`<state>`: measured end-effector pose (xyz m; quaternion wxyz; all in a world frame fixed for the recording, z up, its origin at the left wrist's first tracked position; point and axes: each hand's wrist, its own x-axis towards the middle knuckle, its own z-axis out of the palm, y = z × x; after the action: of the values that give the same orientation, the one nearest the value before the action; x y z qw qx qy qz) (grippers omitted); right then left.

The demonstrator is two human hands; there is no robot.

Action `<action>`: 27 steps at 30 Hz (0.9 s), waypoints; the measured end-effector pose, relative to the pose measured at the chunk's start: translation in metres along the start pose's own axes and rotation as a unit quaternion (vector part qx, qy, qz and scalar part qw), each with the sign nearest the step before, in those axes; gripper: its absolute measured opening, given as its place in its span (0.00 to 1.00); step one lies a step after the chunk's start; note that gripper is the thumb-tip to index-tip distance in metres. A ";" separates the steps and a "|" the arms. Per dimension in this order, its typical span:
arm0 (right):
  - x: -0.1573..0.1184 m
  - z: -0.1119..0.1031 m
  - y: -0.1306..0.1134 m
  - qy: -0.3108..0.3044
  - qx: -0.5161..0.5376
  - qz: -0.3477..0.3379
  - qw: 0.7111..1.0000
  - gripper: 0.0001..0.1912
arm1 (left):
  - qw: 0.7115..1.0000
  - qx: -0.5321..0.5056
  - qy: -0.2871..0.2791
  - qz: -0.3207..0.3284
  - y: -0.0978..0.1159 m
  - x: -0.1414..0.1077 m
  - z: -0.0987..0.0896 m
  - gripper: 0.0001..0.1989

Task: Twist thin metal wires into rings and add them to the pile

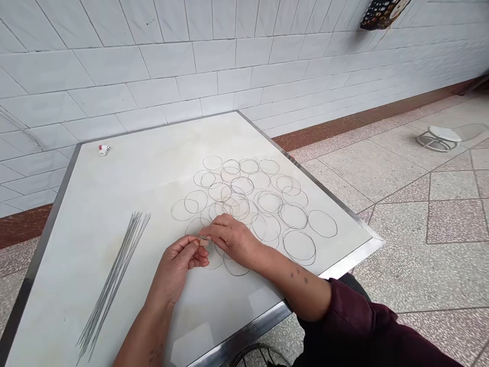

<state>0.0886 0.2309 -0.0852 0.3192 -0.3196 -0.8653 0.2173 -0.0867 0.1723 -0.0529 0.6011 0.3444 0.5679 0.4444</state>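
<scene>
My left hand pinches a thin wire between thumb and forefinger, above the near middle of the table. Right beside it, my right hand has its fingers closed at the same spot, on the wire's end. Most of this wire is hard to tell from the rings behind it. Many thin wire rings lie spread and overlapping on the tabletop beyond and to the right of my hands. To the left lies a bundle of straight wires, slightly fanned out.
The white table has a metal edge and stands against a tiled wall. A small red and white object sits at its far left corner. A low round stool stands on the floor to the right. A patterned basket-like object hangs on the wall.
</scene>
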 end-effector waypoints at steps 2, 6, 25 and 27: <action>0.000 -0.002 -0.001 -0.002 0.016 -0.018 1.000 0.11 | 1.000 -0.015 -0.014 -0.016 -0.001 0.000 -0.001 0.11; 0.001 -0.005 -0.003 -0.003 0.029 -0.027 0.999 0.12 | 0.994 -0.083 -0.037 -0.055 -0.004 0.001 -0.004 0.08; 0.003 -0.009 -0.003 0.004 0.056 -0.069 0.996 0.08 | 0.983 -0.134 -0.100 -0.073 -0.008 0.001 -0.007 0.08; 0.004 -0.012 -0.003 -0.004 0.067 -0.076 0.995 0.07 | 0.984 -0.126 -0.106 -0.074 -0.007 0.001 -0.008 0.08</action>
<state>0.0930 0.2335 -0.0732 0.3522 -0.2294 -0.8719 0.2513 -0.0937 0.1699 -0.0609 0.7276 0.2679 0.4646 0.4279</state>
